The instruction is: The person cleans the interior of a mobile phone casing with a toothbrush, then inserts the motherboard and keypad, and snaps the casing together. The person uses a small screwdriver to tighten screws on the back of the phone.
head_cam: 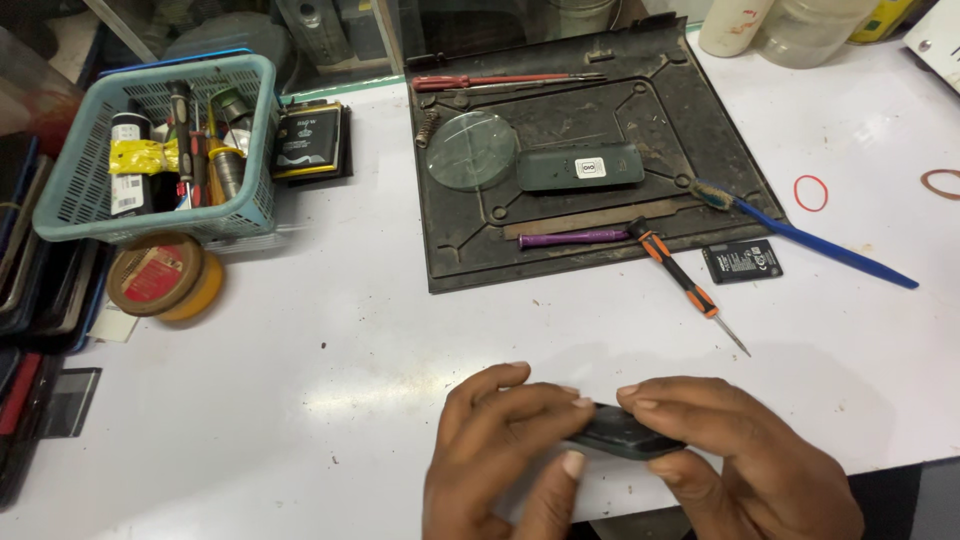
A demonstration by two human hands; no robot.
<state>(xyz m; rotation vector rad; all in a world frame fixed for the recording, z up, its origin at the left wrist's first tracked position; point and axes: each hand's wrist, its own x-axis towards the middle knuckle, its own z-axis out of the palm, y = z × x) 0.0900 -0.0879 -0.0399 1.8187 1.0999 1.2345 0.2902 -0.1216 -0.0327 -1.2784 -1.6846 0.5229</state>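
Both hands meet at the near edge of the white counter [330,340], sharing one small dark slab-shaped device w/ rounded corners [625,432]; its long axis runs left-right, roughly parallel to the counter's near edge, tilted a bit down to the right. Left hand [500,450] takes the left end: fingers over the top, thumb under the near edge, so its grip is pinched on the device; right hand [750,465] covers the right end, fingers curled over the top, grip pressed onto it too. Device sits between the two, neither hand clearly nearer; whether it rests on the counter or is lifted just off, can't tell.

Counted, far of the hands: 1 dark worn rectangular metal tray [690,130]; on it 1 round clear glass lens [471,150], 1 dark green oblong device w/ a white label [580,167], 1 red-handled screwdriver [480,81], 1 purple-handled tool [572,238]. Right of the tray: 1 orange-and-black screwdriver [682,279], 1 blue toothbrush [800,236], 1 flat black battery [742,261], 1 red rubber band [811,193]. Far left: 1 teal plastic basket [60,190] of tools, 1 roll of yellow tape [160,277] just near it.
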